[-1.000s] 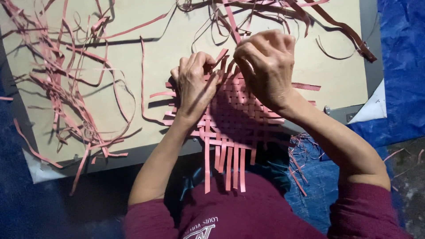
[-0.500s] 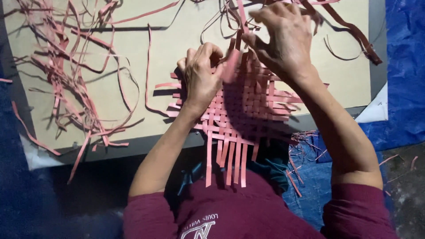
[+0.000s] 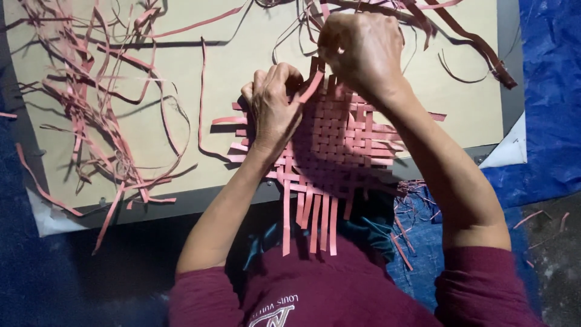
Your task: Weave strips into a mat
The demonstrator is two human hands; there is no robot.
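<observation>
A partly woven mat of pink strips (image 3: 339, 142) lies on a tan board (image 3: 230, 79), its loose ends hanging over the near edge toward me. My left hand (image 3: 273, 108) presses on the mat's upper left corner and pinches a pink strip (image 3: 311, 86) that slants up to the right. My right hand (image 3: 362, 51) is closed at the mat's far edge, gripping the ends of upright strips there. Its fingers hide what lies beneath them.
A tangle of loose pink strips (image 3: 91, 115) covers the left of the board, and more strips (image 3: 466, 36) trail across the top right. A blue sheet (image 3: 554, 103) lies to the right, with a white scrap (image 3: 508, 154) at the board's corner.
My right hand has moved up and away from me, from over the mat's middle to its far edge. My left hand stays on the upper left corner, shifted slightly.
</observation>
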